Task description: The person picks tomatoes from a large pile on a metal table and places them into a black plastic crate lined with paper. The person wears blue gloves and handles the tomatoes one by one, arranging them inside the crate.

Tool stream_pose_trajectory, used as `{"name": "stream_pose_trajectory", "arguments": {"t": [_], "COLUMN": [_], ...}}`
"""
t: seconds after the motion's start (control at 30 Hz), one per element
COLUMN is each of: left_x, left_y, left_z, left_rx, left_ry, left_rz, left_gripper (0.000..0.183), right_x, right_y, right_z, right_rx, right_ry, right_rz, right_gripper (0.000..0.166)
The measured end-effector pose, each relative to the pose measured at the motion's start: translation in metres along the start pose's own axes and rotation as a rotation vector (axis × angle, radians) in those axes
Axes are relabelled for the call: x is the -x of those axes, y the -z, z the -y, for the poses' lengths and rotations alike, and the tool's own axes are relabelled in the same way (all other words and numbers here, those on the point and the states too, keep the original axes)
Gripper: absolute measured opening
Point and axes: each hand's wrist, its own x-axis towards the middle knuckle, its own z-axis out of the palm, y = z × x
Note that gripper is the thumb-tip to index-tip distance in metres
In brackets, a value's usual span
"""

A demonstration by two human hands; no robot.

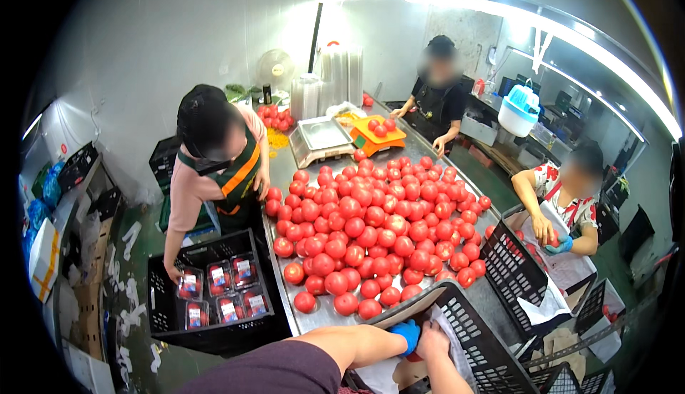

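At the bottom of the view, my left hand (406, 335), in a blue glove, reaches into a black plastic crate (471, 324) tilted against the table's near edge. My bare right hand (432, 339) is right beside it, against the pale liner (452, 343) along the crate's inner wall. The fingers of both hands are largely hidden, so their grip does not show. A bit of red, perhaps a tomato (415, 357), appears just below the hands. Beyond the crate, a big heap of red tomatoes (369, 228) covers much of the metal table (286, 308).
One co-worker (214, 180) at left touches clamshell packs (218, 276) in a black crate (208, 335). Another person (439, 89) stands behind two scales (321, 148). At right, a person (567, 191) handles tomatoes over a lined crate (514, 265). A white-and-blue device (519, 110) hangs overhead.
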Motion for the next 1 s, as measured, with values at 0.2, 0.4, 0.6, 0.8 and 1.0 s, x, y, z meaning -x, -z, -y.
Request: {"name": "stream_pose_trajectory", "arguments": {"t": [0.2,0.4,0.6,0.8,1.0], "left_x": [0.022,0.014,0.017,0.023,0.022], "left_y": [0.02,0.016,0.016,0.004,-0.005], "left_z": [0.003,-0.001,0.0,-0.006,-0.012], "left_rx": [0.099,0.105,0.014,0.189,0.342], "left_ry": [-0.082,-0.185,-0.213,-0.344,-0.41], "left_rz": [0.089,0.221,0.323,0.297,0.276], "left_gripper": [0.062,0.075,0.083,0.079,0.064], "right_x": [0.032,0.07,0.089,0.097,0.106], "right_y": [0.005,-0.002,-0.01,-0.014,-0.021], "right_z": [-0.007,-0.013,-0.03,-0.028,-0.02], "right_rx": [0.015,-0.107,-0.237,-0.236,-0.287], "right_ry": [-0.026,-0.037,-0.199,-0.227,-0.257], "right_rz": [-0.059,-0.059,0.066,0.301,0.259], "right_gripper": [0.064,0.061,0.084,0.098,0.111]}}
